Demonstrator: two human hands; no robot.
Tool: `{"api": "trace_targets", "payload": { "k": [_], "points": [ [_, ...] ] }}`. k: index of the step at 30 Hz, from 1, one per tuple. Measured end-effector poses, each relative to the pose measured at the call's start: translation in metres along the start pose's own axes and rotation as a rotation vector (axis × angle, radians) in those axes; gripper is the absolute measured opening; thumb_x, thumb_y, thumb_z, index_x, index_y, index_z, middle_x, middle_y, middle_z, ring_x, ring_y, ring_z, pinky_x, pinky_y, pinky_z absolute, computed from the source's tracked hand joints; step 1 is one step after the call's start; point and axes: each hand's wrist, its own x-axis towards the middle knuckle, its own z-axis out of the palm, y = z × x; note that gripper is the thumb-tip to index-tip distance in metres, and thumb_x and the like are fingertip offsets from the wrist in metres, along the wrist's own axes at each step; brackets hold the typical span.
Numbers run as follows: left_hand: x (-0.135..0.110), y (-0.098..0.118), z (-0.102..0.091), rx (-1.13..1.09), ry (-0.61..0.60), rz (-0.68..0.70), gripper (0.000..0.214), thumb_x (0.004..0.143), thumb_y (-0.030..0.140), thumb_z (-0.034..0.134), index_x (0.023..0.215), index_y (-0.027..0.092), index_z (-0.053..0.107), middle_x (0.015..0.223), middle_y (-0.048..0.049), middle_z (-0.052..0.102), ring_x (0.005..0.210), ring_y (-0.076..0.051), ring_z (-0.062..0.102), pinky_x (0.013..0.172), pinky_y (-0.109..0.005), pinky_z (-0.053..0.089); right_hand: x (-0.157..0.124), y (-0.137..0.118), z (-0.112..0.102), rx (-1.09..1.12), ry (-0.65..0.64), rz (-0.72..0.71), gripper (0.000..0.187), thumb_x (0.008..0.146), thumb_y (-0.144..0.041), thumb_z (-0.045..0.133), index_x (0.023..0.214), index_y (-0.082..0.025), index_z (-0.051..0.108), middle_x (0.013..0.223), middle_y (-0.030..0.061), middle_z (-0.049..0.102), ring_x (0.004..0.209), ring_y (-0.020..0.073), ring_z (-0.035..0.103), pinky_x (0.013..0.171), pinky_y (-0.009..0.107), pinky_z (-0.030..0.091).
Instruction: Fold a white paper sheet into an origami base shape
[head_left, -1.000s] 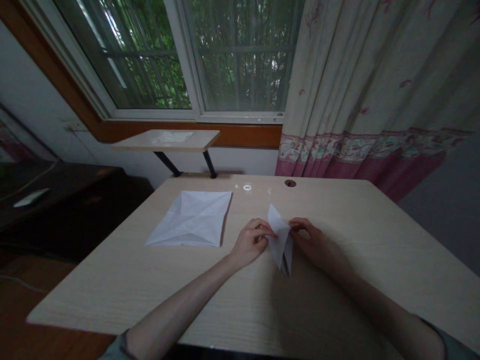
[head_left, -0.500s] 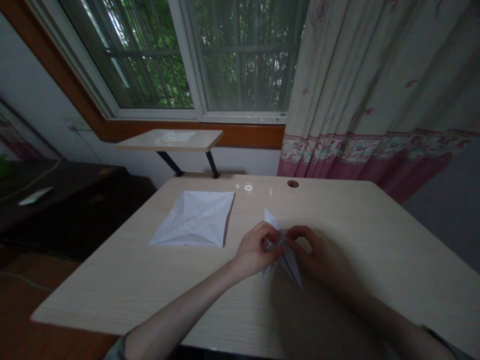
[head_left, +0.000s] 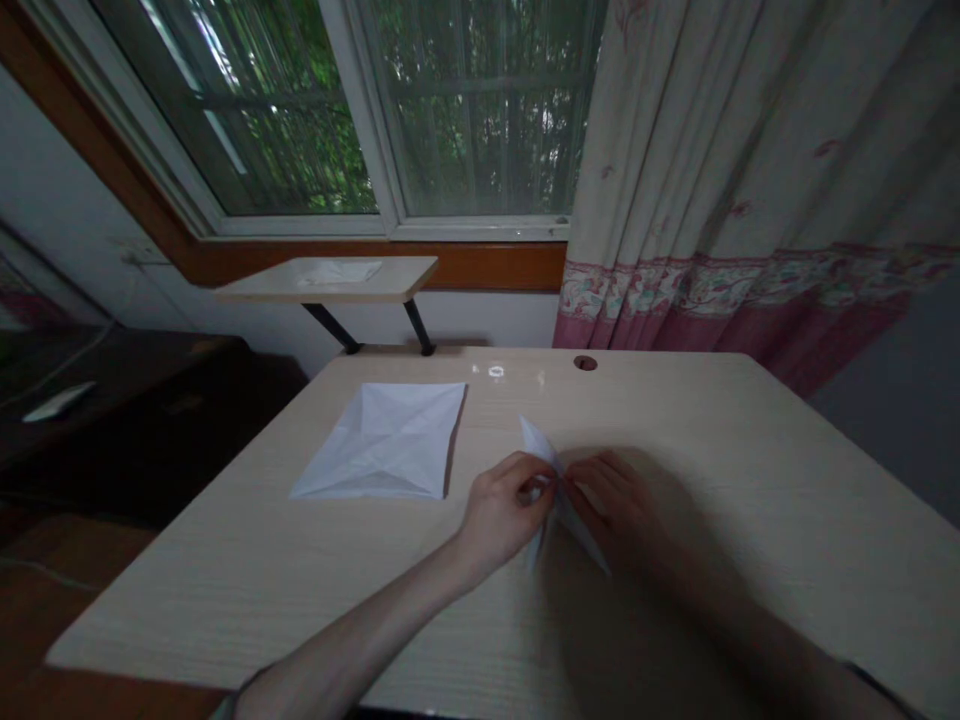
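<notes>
A folded piece of white paper (head_left: 581, 528) with several long pointed flaps is between my two hands, over the right half of the desk. My left hand (head_left: 506, 505) pinches its middle with thumb and fingertips. From the other side my right hand (head_left: 619, 505) grips the same spot, its fingers bunched close to the left fingertips. One point of the paper sticks up away from me, and others hang toward me. The exact fold under the fingertips is hidden. Left of my hands, a creased square sheet of white paper (head_left: 394, 440) lies flat on the desk.
The pale wooden desk (head_left: 300, 590) has a cable hole (head_left: 585, 363) near its back edge. A small raised shelf (head_left: 262, 280) with white paper on it stands at the back left. Behind are a window and a curtain (head_left: 660, 200). A dark table (head_left: 150, 370) stands at the left.
My right hand's fingers have drawn closer together against the paper, closing the gap between thumb and index finger. The folded paper has tilted slightly. The view has shifted a little.
</notes>
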Motion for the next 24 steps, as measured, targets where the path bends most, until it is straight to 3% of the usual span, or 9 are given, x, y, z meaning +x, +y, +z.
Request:
{"api": "trace_targets", "payload": {
  "k": [6,24],
  "points": [
    [0.0,0.001,-0.001,0.009,0.032,0.184,0.012,0.086,0.008,0.064,0.084,0.017,0.071,0.093,-0.0045,0.07,0.087,-0.015,0.069,0.079,-0.026,0.057,-0.001,0.001,-0.003,-0.05,0.044,-0.093,0.014,0.098,-0.015,0.05,0.097,-0.022,0.063,0.083,0.0034,0.07,0.076,0.0204,0.062,0.072,0.038,0.053],
    [0.0,-0.001,-0.001,0.038,0.021,0.208,0.013,0.088,0.008,0.063,0.088,0.016,0.072,0.094,-0.0053,0.072,0.087,-0.015,0.07,0.079,-0.027,0.058,-0.005,0.012,-0.004,-0.023,-0.004,-0.089,0.016,0.098,-0.016,0.051,0.102,-0.022,0.066,0.088,0.0042,0.071,0.079,0.0214,0.063,0.075,0.039,0.051]
  ]
}}
